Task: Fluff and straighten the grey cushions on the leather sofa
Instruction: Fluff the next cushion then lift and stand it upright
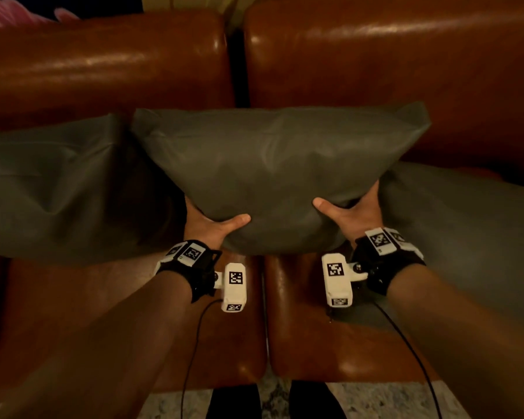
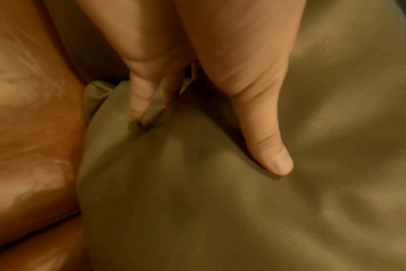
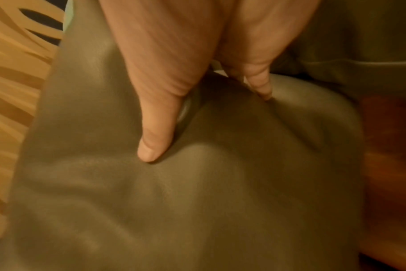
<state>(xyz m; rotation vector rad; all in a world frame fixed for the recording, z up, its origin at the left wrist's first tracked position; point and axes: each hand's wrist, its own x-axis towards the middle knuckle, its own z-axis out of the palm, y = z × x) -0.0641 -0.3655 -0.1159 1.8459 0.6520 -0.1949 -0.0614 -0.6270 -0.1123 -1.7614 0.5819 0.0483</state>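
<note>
The brown leather sofa point(image 1: 375, 55) fills most of the head view. Its leather is smooth and shiny, with bright streaks of light on the two fat back pads. A dark gap runs between those pads. Two seat pads sit side by side in front, and they have round, puffy edges. Below the sofa is a strip of pale speckled floor point(image 1: 390, 400). The room is dim, with a warm glow. A bit of pink cloth point(image 1: 9, 10) shows at the far top left, behind the sofa.

Three grey cushions are on the sofa. They look soft and a little shiny, with gentle folds. The middle cushion point(image 1: 273, 164) is held up in front of the gap, above the seat pads. It is wide at the top with pointy corners, and narrow at the bottom where it is squeezed.

The left hand point(image 1: 212, 226) grips its lower left edge. The thumb lies on the front, and the fingers point(image 2: 139, 95) curl into the cloth and pinch a fold, as the left wrist view shows. The right hand point(image 1: 350, 213) grips the lower right edge the same way, with the thumb on the front and the fingers dug in behind.

The left cushion point(image 1: 52, 189) leans just beside the middle one. The right cushion point(image 1: 466, 231) lies lower, partly behind the right hand.

Each wrist has a black strap with a white box point(image 1: 234, 285) on it, marked with black and white squares. Thin black wires point(image 1: 191, 358) hang down from them.
</note>
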